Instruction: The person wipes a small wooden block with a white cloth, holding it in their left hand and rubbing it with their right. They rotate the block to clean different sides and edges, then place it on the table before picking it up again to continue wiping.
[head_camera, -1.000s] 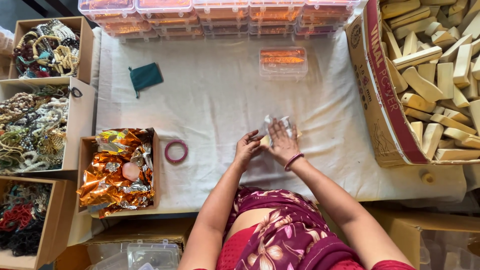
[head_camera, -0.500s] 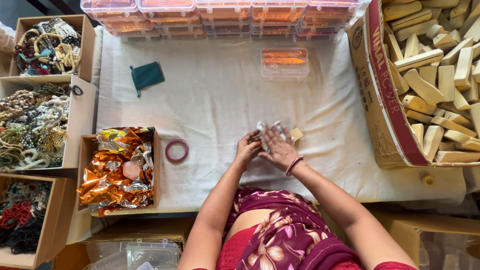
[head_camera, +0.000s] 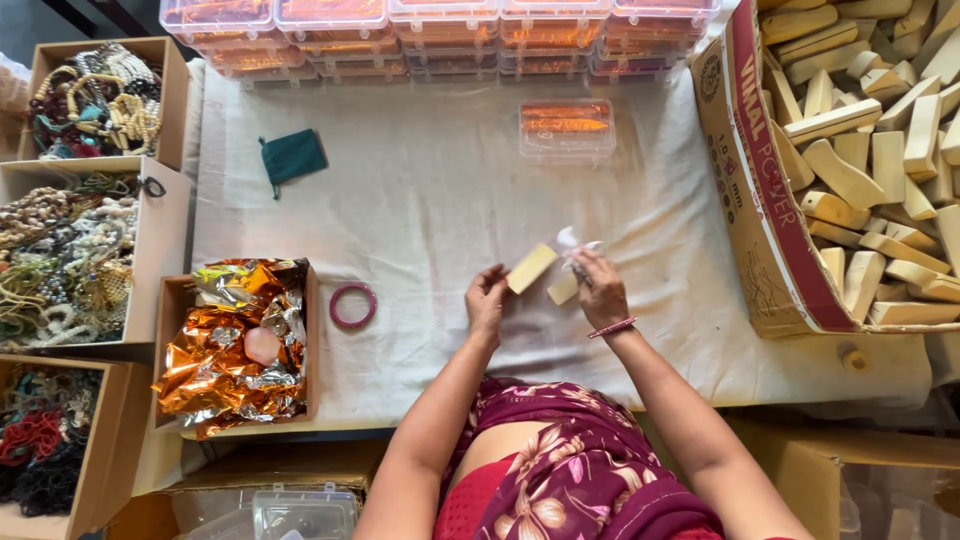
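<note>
My left hand (head_camera: 487, 303) holds a pale yellow block (head_camera: 531, 268) by its lower end, tilted up to the right. My right hand (head_camera: 600, 288) grips a second pale block (head_camera: 563, 289) together with a crumpled clear wrapper (head_camera: 578, 244) that sticks out above the fingers. Both hands hover close together over the white cloth (head_camera: 440, 210) in the middle of the table. A pink bangle sits on my right wrist (head_camera: 612, 327).
A big cardboard box (head_camera: 760, 200) of pale blocks stands at the right. A small clear box (head_camera: 567, 128) lies ahead, stacked clear boxes (head_camera: 440, 30) behind it. At the left are a pink ring (head_camera: 353, 305), a green pouch (head_camera: 292, 157), a foil-filled box (head_camera: 235, 345) and boxes of beads (head_camera: 70, 250).
The hands were pressed together on a wrapped bundle. They have drawn apart, and two pale blocks are out of the wrapper, one in each hand.
</note>
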